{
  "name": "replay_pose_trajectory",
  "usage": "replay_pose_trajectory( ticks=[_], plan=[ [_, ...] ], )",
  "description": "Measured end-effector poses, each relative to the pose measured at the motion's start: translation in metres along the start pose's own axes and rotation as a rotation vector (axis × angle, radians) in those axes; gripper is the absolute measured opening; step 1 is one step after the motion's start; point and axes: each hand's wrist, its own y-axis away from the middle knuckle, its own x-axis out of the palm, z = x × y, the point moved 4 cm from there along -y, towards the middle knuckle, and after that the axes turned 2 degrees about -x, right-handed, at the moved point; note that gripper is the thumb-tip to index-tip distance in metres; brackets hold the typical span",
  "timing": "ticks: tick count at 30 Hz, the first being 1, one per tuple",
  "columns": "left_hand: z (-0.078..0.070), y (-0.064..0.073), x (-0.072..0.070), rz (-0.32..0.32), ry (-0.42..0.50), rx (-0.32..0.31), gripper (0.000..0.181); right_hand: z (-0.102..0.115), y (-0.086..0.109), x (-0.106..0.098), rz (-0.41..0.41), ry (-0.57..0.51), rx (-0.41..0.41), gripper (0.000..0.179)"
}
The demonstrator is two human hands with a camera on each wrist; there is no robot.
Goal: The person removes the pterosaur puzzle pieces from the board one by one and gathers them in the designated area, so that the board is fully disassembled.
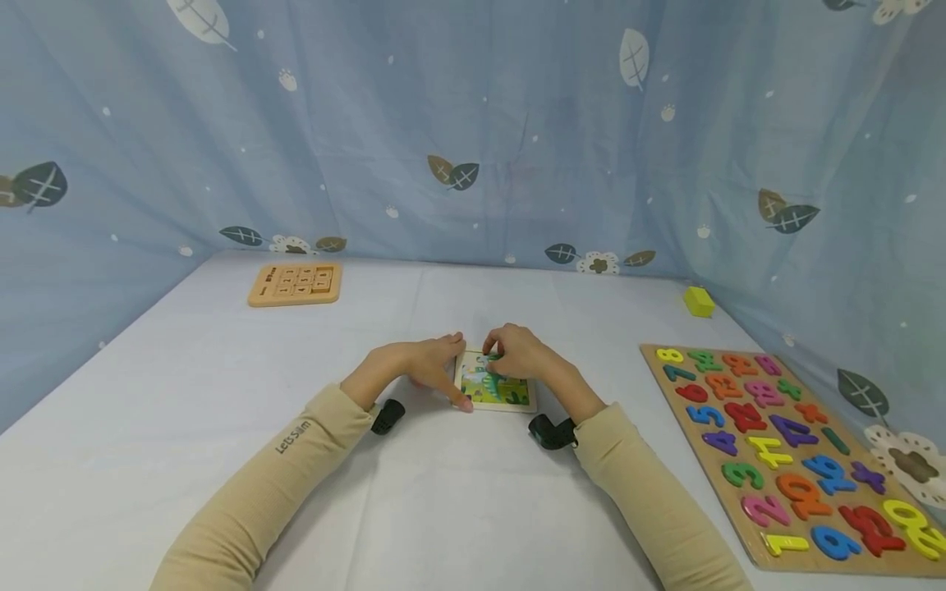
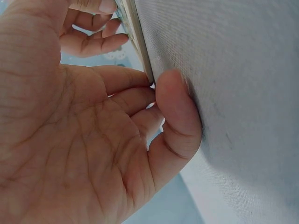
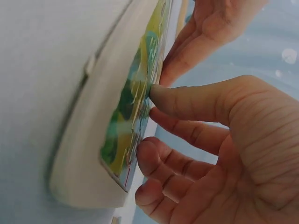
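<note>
A small dinosaur jigsaw puzzle (image 1: 510, 396) in a pale wooden frame lies on the white table between both hands. My left hand (image 1: 432, 363) rests along its left side, thumb near the lower left corner and fingers by the upper left one. In the left wrist view, fingertips of that hand (image 2: 84, 135) meet the frame's edge (image 2: 142, 46). My right hand (image 1: 521, 351) reaches over the picture from the right. Its thumb and forefinger pinch a puzzle piece at the picture's surface, seen in the right wrist view beside the green and yellow picture (image 3: 126, 112); the fingertips mostly cover the piece.
On the right lies a wooden board (image 1: 746, 525) with colourful raised numbers and signs. Behind it sits a yellow block (image 1: 698, 301). A wooden number slide puzzle (image 1: 296, 284) is at the back left. A blue patterned curtain (image 1: 473, 123) hangs along the table's far edge.
</note>
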Motion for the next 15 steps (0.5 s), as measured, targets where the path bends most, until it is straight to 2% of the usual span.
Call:
replay_pose_trajectory(
  ticks=[6,11,15],
  plan=[
    [-0.0014,0.0001,-0.0016,-0.001,-0.012,-0.002,0.113,0.0043,0.0017,-0.0005,0.0,0.074,-0.038,0.022],
    [-0.0027,0.0022,-0.0015,0.003,0.0,-0.01,0.113,0.0041,0.0023,0.0018,0.042,0.032,-0.021,0.025],
    [-0.003,0.0025,-0.0008,0.0,-0.001,-0.01,0.112,0.0022,0.002,0.0018,0.036,-0.01,-0.01,0.025]
  ],
)
